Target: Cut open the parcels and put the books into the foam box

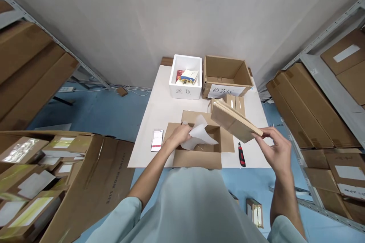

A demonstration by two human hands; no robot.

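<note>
My right hand [274, 145] pinches the lower corner of a tan book [235, 120], which tilts in the air over the right side of an open cardboard box [196, 159]. Layered edges show along the book's upper side. Inside the box's left part, my left hand [181, 134] is closed on a crumpled sheet of white paper [201, 133]; its fingertips are partly hidden by the sheet. The box's flaps are folded outward.
Behind stand a white foam box [186, 93] with books and a larger carton [209, 74]. Small boxes [239, 105] sit before it. A phone [157, 139] and a red-black utility knife [241, 155] flank the open box. A carton [114, 174] of parcels stands left.
</note>
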